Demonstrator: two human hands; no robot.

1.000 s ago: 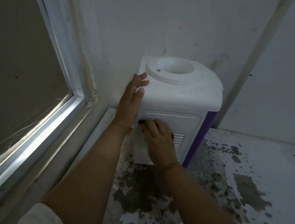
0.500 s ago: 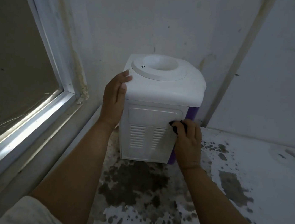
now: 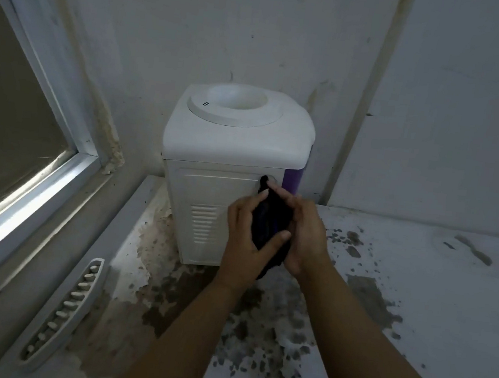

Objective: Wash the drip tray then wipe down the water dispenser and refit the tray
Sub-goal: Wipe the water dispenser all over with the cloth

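A white water dispenser point(image 3: 214, 159) with purple sides stands in the corner on a stained counter, its vented back panel turned toward me. In front of that panel both hands hold a dark cloth point(image 3: 269, 222). My left hand point(image 3: 245, 241) grips the cloth from the left, thumb across it. My right hand point(image 3: 305, 236) holds it from the right. The white slotted drip tray point(image 3: 65, 307) lies flat on the ledge at the lower left, apart from the dispenser.
A window point(image 3: 13, 128) with a white frame runs along the left. White walls close the corner behind the dispenser. The counter point(image 3: 432, 305) is white with dark peeling patches and stretches to the right.
My left hand left the dispenser's top corner and joined my right hand on the cloth. The cloth came off the panel's right side. The view pulled back, revealing the drip tray.
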